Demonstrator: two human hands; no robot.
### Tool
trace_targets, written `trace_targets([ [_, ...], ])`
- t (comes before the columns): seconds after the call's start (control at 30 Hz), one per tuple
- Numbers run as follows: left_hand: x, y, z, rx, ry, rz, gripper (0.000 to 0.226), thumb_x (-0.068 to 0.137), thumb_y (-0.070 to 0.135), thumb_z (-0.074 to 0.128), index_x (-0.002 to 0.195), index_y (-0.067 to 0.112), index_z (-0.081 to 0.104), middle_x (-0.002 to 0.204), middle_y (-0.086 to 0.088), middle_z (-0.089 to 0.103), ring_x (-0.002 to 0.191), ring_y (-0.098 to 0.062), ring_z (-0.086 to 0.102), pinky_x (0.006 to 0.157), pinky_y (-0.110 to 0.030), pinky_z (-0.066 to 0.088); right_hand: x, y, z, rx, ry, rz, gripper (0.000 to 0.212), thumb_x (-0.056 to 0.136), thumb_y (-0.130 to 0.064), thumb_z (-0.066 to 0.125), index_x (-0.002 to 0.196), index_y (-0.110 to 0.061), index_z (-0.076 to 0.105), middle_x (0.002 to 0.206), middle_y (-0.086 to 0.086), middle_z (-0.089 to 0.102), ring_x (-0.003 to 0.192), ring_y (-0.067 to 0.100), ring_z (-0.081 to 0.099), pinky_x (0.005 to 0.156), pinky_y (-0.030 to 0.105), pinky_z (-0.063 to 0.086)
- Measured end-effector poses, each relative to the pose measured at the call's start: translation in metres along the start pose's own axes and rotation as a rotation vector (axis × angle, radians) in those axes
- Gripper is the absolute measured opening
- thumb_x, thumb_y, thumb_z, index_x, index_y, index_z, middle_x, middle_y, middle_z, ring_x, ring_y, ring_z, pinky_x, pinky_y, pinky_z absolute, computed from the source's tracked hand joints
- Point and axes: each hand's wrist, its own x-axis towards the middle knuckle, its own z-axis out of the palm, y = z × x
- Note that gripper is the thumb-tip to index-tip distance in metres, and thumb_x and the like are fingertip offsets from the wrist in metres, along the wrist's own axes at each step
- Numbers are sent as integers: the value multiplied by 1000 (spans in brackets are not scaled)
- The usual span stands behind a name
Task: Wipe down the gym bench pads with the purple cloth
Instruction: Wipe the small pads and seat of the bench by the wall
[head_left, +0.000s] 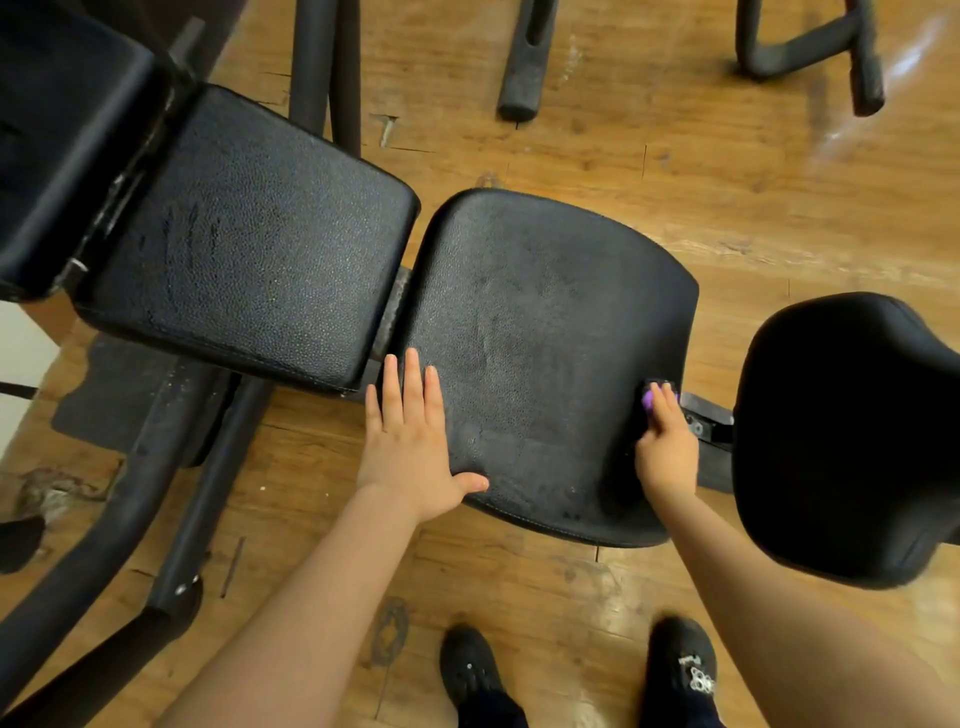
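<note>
The left hand (410, 447) lies flat on the near left corner of the middle pad (545, 364), fingers straight and spread, thumb out along the near edge, holding nothing and seemingly bracing the bench. The right hand (667, 447) is at the pad's right edge, its fingers curled down over the purple cloth (649, 399), of which only a small bunched scrap shows past the fingertips, pressed against the pad's rim just beside the metal bracket (706, 415). The rest of the cloth is hidden under the hand, so its full extent cannot be told. It looks light, soft and limp, the sort of thing that wads up under the palm; spreading it flatter under straight fingers would likely cover more surface per stroke than the bunched grip does. The pads themselves are firm black pebbled vinyl over padding (dull streaks on the middle one may be damp or wear, hard to say), and they should take pressure without shifting much. To the left sits the back pad (249, 244), angled toward the far left, and to the right a rounded seat pad (852, 441); both appear to await wiping. Below, on the wooden floor (727, 156), the person's black shoes (680, 670) stand near the bench.
</note>
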Motion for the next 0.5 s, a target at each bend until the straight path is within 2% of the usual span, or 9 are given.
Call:
trace_targets([
  [0.1,0,0,1,13,4,-5,129,74,81,45,142,-1,-27,146,-23,-38,135,-40,-35,112,-53,-12,3,-17,2,85,8,5,50,90,11,37,134,-9,48,146,4,37,139,16,27,106,15,18],
  [0.27,-1,1,2,14,18,-10,129,73,81,46,143,-1,-26,147,-22,-36,136,-39,-33,113,-52,-11,-6,-99,36,207,-57,-311,39,91,8,44,126,-4,55,137,8,49,135,16,34,104,10,18],
  [0.37,-1,2,2,11,30,-19,129,73,80,47,143,-1,-25,148,-23,-35,137,-38,-33,113,-52,-10,1,-142,50,167,-104,-429,37,94,2,41,129,-5,53,143,9,42,138,19,28,105,11,15],
  [0.5,-1,2,1,-9,32,-24,130,72,79,49,144,0,-24,149,-21,-34,137,-38,-32,113,-52,-10,5,-146,69,-73,-180,-546,49,90,2,41,139,-6,39,151,13,26,142,28,15,114,32,14],
])
